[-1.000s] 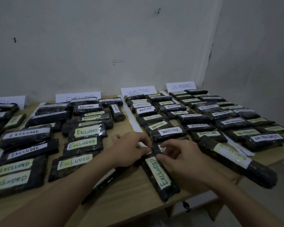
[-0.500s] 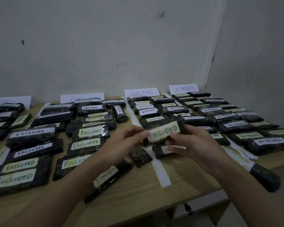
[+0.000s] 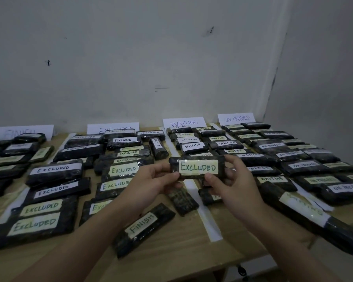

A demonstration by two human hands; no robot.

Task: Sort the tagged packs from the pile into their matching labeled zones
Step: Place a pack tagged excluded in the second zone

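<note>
The wooden bench (image 3: 167, 253) carries many dark wrapped packs, set in columns that white tape strips (image 3: 202, 208) divide. Against the wall stand four paper signs: FINISH (image 3: 21, 131) at about 10 o'clock, EXCLUDED (image 3: 113, 128) at 11 o'clock, WAITING (image 3: 184, 122) at 12 o'clock and ON PROGRESS (image 3: 236, 118) at 1 o'clock. Below each sign lie packs with the same word on their tags. Near the front edge some loose packs remain: a pack tagged FINISH (image 3: 144, 228) lies slanted at 6 o'clock under the left forearm, a small pack without readable tag (image 3: 181, 200) lies just beside the tape strip, and a long pack with a blurred tag (image 3: 312, 216) lies at 4 o'clock, its end over the bench edge. The held pack tagged EXCLUDED (image 3: 198, 167) is lifted above the bench in the middle of the view, level, with its tag toward the camera, and it hides part of the WAITING column behind it. The left hand (image 3: 151, 180) pinches its left end with curled fingers and thumb, and the right hand (image 3: 230, 180) grips its right end in the same way.
</note>
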